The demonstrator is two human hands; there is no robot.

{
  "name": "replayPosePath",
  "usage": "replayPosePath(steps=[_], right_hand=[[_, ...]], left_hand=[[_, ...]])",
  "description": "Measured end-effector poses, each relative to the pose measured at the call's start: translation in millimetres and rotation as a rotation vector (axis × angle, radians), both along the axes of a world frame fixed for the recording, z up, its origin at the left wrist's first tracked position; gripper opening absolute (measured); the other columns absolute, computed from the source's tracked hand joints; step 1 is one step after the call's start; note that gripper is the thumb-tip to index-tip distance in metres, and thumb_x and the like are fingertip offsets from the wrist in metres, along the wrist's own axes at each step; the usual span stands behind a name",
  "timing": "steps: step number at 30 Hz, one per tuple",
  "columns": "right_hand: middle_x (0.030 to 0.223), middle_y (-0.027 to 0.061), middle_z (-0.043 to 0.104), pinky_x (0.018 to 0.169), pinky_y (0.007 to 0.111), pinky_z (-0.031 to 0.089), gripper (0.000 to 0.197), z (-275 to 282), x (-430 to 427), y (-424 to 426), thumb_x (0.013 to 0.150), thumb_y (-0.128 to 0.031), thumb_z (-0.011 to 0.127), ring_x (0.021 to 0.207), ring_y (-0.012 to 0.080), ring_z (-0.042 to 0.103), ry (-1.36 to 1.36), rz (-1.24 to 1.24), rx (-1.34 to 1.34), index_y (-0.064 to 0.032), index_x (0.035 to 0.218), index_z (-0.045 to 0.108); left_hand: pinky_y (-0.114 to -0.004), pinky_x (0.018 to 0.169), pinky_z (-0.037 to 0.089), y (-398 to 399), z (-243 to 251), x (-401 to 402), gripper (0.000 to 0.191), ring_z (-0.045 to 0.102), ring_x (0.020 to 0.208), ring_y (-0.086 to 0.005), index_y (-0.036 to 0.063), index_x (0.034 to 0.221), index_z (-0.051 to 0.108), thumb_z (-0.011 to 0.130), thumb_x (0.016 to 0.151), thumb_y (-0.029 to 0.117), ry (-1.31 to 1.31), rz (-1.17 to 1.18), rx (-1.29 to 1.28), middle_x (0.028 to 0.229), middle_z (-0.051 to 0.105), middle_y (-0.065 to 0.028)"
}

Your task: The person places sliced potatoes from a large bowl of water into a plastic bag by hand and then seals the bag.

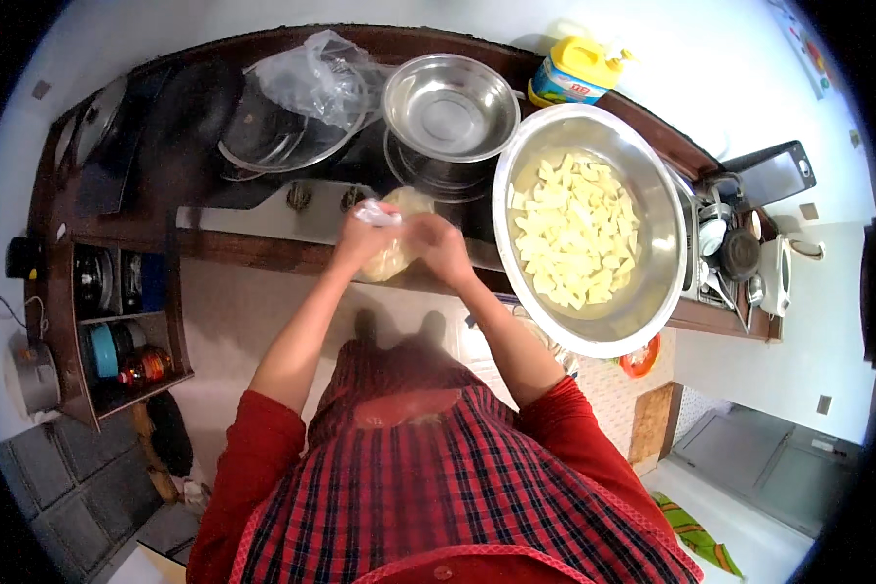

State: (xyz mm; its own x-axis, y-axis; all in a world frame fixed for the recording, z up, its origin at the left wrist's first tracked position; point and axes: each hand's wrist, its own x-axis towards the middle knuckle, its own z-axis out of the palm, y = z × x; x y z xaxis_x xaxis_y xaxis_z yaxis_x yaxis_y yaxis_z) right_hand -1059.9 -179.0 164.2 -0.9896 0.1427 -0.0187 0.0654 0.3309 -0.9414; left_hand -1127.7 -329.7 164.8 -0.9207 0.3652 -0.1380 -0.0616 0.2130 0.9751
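Note:
My left hand (365, 233) grips the bunched white neck of a clear plastic bag (387, 264) with pale yellowish contents. The bag hangs in front of the cooktop's front edge. Against the bag's right side is my right hand (438, 247), its fingers curled and blurred; whether they grip the bag is hard to see. To the right of that hand stands a large steel basin (655, 241) with a wide pale rim. Many cut pale yellow pieces (577, 233), perhaps potato, lie in it with some liquid.
A smaller steel bowl (445, 109) sits on the back of the cooktop (255, 215). Left of it, a crumpled plastic bag (321, 80) lies on a glass lid (270, 142). A yellow jug (577, 69) stands behind the basin. Pans and utensils crowd a rack (715, 288) at right.

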Motion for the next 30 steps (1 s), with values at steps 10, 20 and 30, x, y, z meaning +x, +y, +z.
replayPosePath(steps=[10,20,30], right_hand=[[0.079,0.0121,0.058,0.070,0.032,0.047,0.034,74.7,-12.5,-6.9,0.068,-0.019,0.072,0.074,0.0241,0.058,0.246,0.001,0.169,-0.0031,0.097,0.062],[0.069,0.0031,0.063,0.049,0.023,0.045,0.010,48.8,-37.9,1.7,0.074,-0.007,0.068,0.052,0.0095,0.053,-0.185,-0.088,-0.490,-0.0017,0.082,0.067],[0.071,0.0145,0.061,0.063,0.035,0.048,0.018,40.5,-51.6,-9.4,0.053,-0.013,0.070,0.069,0.0295,0.061,0.233,-0.181,0.144,-0.0039,0.069,0.065]], left_hand=[[-0.027,0.067,0.046,-0.2,-10.6,-0.2,0.026,0.056,0.073,-0.0137,0.0024,0.089,0.063,0.071,0.065,0.009,0.205,-0.013,0.050,0.082,0.057,-0.0044],[-0.027,0.073,0.048,-12.4,-18.2,-3.4,0.040,0.058,0.083,-0.0146,-0.0006,0.100,0.060,0.073,0.063,0.002,0.056,-0.143,0.118,0.100,0.054,-0.0051],[-0.027,0.084,0.042,29.1,-24.8,13.7,0.025,0.051,0.095,-0.0124,0.0013,0.105,0.053,0.054,0.080,0.000,0.127,0.196,0.014,0.105,0.055,-0.0041]])
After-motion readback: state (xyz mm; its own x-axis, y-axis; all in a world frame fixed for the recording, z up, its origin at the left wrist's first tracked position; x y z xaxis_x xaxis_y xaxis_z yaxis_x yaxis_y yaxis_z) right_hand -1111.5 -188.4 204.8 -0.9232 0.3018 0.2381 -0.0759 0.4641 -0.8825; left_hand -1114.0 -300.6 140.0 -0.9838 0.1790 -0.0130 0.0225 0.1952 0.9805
